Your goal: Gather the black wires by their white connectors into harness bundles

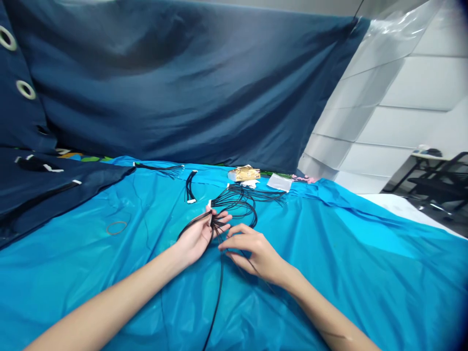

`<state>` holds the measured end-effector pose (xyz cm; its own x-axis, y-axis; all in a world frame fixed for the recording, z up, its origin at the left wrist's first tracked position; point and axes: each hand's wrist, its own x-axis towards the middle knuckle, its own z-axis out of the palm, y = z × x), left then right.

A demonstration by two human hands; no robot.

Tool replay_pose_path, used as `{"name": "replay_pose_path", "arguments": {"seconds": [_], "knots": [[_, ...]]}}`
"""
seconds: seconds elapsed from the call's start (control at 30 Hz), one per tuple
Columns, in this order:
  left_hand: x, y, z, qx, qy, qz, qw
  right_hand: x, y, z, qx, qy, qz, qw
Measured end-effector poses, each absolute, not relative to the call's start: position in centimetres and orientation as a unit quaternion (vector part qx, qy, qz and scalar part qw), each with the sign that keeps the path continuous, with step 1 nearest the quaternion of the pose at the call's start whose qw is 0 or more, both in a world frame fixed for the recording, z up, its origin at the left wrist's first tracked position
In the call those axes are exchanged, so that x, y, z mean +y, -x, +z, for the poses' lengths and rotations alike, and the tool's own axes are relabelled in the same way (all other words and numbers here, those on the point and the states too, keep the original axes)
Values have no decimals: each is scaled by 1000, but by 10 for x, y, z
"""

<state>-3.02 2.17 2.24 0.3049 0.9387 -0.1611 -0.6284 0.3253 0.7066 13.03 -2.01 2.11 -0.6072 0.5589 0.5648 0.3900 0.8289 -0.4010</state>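
Palm up, my left hand (199,236) holds a bundle of thin black cables (215,223) with a white connector strip (210,218) across it. Its fingers are curled loosely around the bundle. My right hand (248,246) is just to the right, its fingers bent and thumb near the fingertips, at cables that run down from the bundle. Whether it pinches one is too fine to make out. One black cable (220,292) hangs toward the bottom edge. Behind my left hand, more looped black cables (241,201) lie on the blue sheet (146,273).
Further back lie a short black cable bundle (189,186), a gold packet (246,173) and a clear bag (280,183). Cable bundles (40,195) rest on dark cloth at left. A brown ring (116,227) lies on the sheet. A dark curtain (175,83) hangs behind.
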Motion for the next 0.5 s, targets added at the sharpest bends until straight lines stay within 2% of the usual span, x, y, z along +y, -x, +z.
{"name": "replay_pose_path", "arguments": {"seconds": [0.1, 0.2, 0.3, 0.5], "knots": [[22, 31, 24, 288, -274, 512, 761, -24, -135, 27, -904, 294, 159, 266], [23, 31, 24, 288, -278, 515, 758, -25, -140, 34, -902, 309, 191, 233], [23, 32, 25, 288, -283, 517, 755, -25, -143, 39, -895, 304, 217, 244], [22, 32, 26, 297, -282, 522, 748, -24, -141, 37, -876, 298, 201, 321]]}}
